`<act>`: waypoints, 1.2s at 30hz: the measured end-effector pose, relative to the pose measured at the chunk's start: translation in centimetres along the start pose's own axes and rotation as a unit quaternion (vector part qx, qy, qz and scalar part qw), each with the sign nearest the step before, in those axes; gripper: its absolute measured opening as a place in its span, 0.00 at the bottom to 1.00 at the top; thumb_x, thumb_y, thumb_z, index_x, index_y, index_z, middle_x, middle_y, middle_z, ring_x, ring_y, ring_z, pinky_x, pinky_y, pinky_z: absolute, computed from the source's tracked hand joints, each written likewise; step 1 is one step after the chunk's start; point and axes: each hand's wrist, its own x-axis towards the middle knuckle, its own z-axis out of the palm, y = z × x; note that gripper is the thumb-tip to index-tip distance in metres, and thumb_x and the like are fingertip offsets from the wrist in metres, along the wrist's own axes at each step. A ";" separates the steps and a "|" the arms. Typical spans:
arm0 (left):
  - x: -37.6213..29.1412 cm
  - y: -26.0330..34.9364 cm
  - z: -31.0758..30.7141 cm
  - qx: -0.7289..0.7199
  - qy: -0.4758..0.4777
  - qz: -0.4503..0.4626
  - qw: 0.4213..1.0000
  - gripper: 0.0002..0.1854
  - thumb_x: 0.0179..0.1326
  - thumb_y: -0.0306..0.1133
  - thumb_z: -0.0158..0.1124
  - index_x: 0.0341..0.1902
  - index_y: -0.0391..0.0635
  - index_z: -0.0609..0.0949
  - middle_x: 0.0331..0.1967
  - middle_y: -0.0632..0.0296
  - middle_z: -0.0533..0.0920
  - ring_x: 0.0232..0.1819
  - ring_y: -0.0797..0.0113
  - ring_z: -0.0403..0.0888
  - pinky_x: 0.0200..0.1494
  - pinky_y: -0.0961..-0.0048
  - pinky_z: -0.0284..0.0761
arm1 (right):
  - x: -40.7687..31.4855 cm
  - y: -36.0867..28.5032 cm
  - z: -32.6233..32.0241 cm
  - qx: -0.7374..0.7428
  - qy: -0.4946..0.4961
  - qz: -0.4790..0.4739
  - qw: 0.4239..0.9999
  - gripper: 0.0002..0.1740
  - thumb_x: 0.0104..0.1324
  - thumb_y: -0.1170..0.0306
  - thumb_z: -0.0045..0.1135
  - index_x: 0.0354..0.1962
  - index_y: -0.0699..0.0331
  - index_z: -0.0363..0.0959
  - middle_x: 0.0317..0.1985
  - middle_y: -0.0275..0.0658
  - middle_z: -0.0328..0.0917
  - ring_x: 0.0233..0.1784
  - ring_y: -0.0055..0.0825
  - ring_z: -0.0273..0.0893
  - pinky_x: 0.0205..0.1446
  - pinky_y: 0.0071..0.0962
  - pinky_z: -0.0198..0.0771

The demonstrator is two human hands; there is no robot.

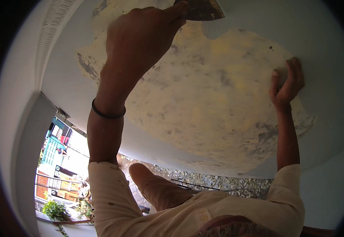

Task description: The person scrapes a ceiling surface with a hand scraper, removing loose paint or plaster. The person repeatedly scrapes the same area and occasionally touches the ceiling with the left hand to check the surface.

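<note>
My left hand point(140, 38), with a dark band on its wrist, is raised at the upper left and closed around a putty knife. The dark, worn metal blade of the putty knife point(206, 10) points right near the top edge; the hand hides its handle. A large pale yellowish, grey-mottled patch point(213, 89) with ragged edges covers much of the grey-painted wall point(317, 47). My right hand point(289, 81) rests on the wall at the patch's right edge, thumb apart from its fingers, holding nothing.
Many pale flakes point(207, 180) litter the floor along the wall's base, near thin dark rods point(195, 184). My bent leg point(160, 188) is at the lower middle. A grey pillar point(32, 133) stands left, beside an opening onto a bright yard with a green plant point(54, 210) and a turquoise gate point(51, 148).
</note>
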 end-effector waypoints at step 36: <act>6.0 2.4 2.1 -0.005 0.050 0.114 0.992 0.13 0.74 0.41 0.64 0.55 0.52 0.87 0.22 0.56 0.85 0.25 0.57 0.86 0.26 0.58 0.78 | -0.5 0.4 -0.5 -0.023 -0.001 -0.007 1.000 0.25 0.77 0.62 0.56 0.65 0.68 0.71 0.69 0.49 0.71 0.75 0.50 0.68 0.74 0.48 0.60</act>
